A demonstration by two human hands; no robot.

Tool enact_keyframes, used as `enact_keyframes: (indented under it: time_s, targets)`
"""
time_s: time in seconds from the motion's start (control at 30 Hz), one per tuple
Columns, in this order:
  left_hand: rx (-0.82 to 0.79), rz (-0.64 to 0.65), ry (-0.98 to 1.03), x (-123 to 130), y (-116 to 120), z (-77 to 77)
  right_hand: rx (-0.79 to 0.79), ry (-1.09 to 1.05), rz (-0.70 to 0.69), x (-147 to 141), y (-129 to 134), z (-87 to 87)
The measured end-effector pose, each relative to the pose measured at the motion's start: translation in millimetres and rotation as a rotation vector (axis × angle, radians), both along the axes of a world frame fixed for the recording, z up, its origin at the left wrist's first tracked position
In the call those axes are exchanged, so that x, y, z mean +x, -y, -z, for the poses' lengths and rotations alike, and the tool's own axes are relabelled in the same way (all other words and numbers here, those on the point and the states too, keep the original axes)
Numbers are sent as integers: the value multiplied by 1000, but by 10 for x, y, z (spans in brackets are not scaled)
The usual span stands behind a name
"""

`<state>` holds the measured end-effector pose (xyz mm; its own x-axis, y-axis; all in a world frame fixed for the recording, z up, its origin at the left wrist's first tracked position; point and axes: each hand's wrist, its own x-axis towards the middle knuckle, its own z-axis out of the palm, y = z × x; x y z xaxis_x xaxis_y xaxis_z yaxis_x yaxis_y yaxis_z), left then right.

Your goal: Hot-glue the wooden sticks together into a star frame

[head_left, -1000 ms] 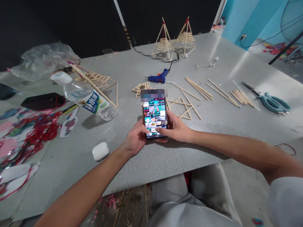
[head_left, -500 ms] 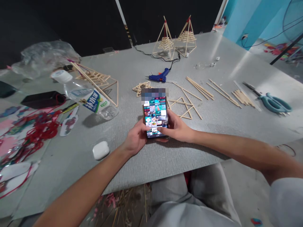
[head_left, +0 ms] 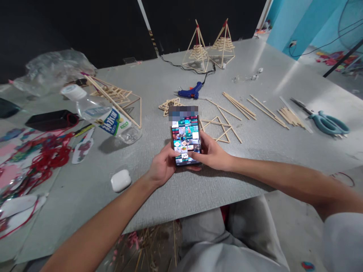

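Observation:
A smartphone (head_left: 186, 139) is held upright over the near part of the table, its lit screen filled with a grid of small pictures. My left hand (head_left: 164, 164) is closed around its lower left side, the thumb at the screen's edge. On the lower right, my right hand (head_left: 212, 153) grips it too, with the thumb lying over the screen. Fingers behind the phone are mostly hidden. Just beyond it lie a star-shaped frame of thin wooden sticks (head_left: 217, 128) and a smaller stick frame (head_left: 169, 107), partly covered by the phone.
A blue glue gun (head_left: 190, 91) lies behind the phone. To the right are loose wooden sticks (head_left: 239, 105) and scissors (head_left: 330, 122); to the left, a plastic bottle (head_left: 106, 115), a white earphone case (head_left: 121, 180) and red cord (head_left: 52, 155). Stick pyramids (head_left: 197, 51) stand at the back.
The pictures on the phone's screen look nearly the same. Both hands keep their grip, and the phone has hardly shifted.

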<state>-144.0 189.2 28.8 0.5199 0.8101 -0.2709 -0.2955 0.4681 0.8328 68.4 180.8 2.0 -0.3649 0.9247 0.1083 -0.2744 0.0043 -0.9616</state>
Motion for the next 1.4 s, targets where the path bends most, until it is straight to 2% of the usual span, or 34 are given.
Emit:
enact_keyframes:
  time_s: [0.27,0.5,0.77,0.93,1.13,1.4]
  targets:
    - [-14,-9,-23,12,0,-25,5,13,32,-14,-13,11]
    - [-19,-36,-26,20,11,-48,-20,7,42,18,5,-74]
    - [-1,17,11,-29,18,-17,-205,-87,91,-6,-1,-116]
    - [-8,0,-60,-19,23,-24,-275,-151,103,-39,-36,-102]
    - [-78,6,-2,20,-25,-6,-260,-144,101,-23,-39,-94]
    - [-85,14,6,24,-34,6,-271,-127,95,-14,-54,-91]
